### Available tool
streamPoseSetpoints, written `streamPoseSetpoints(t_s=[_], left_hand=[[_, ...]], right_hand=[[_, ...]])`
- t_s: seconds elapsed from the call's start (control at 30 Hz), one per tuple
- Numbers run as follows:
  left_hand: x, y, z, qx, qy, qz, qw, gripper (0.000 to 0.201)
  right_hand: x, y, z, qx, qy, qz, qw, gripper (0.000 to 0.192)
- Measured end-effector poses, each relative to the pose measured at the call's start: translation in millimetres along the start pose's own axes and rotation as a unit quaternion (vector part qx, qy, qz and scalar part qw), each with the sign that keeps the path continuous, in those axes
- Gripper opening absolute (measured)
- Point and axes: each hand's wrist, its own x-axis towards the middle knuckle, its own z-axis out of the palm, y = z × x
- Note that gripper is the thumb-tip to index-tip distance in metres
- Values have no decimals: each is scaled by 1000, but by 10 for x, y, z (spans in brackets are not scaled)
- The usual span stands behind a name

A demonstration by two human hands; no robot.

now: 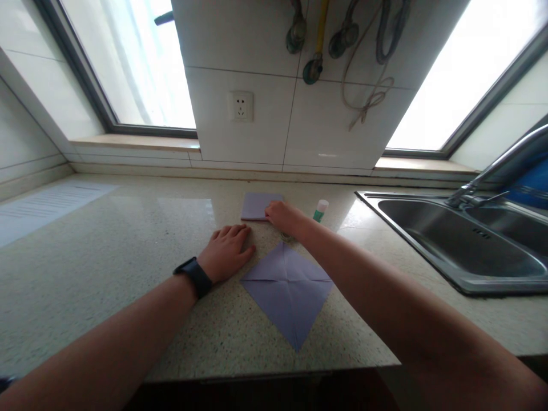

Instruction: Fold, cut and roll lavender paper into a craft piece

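Observation:
A folded lavender paper square [289, 291], creased into four flaps, lies on the speckled countertop [107, 268] in front of me. My left hand [228, 251], with a black watch on its wrist, rests flat on the counter just left of that paper. My right hand [285, 218] reaches farther back and touches the right edge of a small stack of lavender paper [256, 205]. Whether the fingers pinch a sheet is hidden. A glue stick [319, 210] with a green body and white cap stands just right of that hand.
A steel sink [462, 245] with a tap [492, 171] fills the right side. Behind are a tiled wall with a socket [241, 106], hanging hoses and valves [342, 40], and two windows. A pale printed sheet [47, 205] lies at the far left. The counter's front edge is near me.

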Motion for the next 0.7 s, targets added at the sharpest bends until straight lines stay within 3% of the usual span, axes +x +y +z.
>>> streamPoseSetpoints(t_s=[0.7], left_hand=[[3, -1, 2, 2, 0, 2, 1000, 54]], right_hand=[[-55, -8, -6, -22, 17, -7, 1000, 27]])
